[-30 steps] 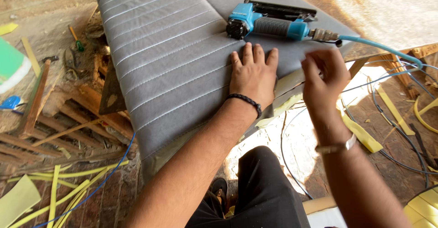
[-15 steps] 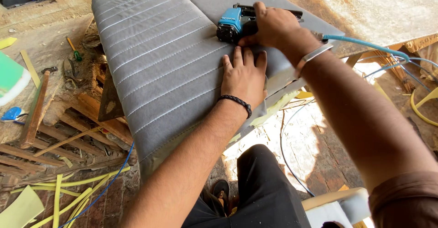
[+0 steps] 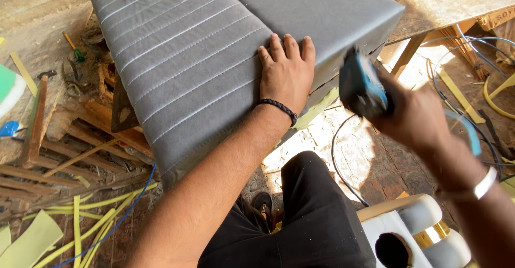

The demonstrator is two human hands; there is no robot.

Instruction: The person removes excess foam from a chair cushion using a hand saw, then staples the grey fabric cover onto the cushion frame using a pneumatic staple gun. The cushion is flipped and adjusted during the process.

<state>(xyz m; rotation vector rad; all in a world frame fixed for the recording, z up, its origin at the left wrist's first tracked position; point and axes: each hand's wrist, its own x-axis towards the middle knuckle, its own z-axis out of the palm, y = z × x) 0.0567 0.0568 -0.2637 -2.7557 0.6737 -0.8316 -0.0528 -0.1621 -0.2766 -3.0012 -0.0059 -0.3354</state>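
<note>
A large grey upholstered seat cushion (image 3: 204, 48) with stitched ribs lies across a wooden frame. My left hand (image 3: 284, 72) rests flat on its near edge, fingers spread, a black band on the wrist. My right hand (image 3: 413, 112) holds a blue pneumatic staple gun (image 3: 360, 88) just off the cushion's right edge, blurred by motion. A light blue air hose (image 3: 468, 131) trails from the gun past my wrist, which wears a silver bracelet.
Wood slats (image 3: 64, 150) and yellow foam strips (image 3: 91, 225) litter the floor at left. Black and blue cables (image 3: 343, 166) loop over the brick floor at right. A white stool (image 3: 413, 230) stands beside my knee. A wooden table (image 3: 445, 0) is behind the cushion.
My right hand picked the staple gun up off the cushion top and brought it down to the cushion's right side. My left hand stayed pressed on the fabric.
</note>
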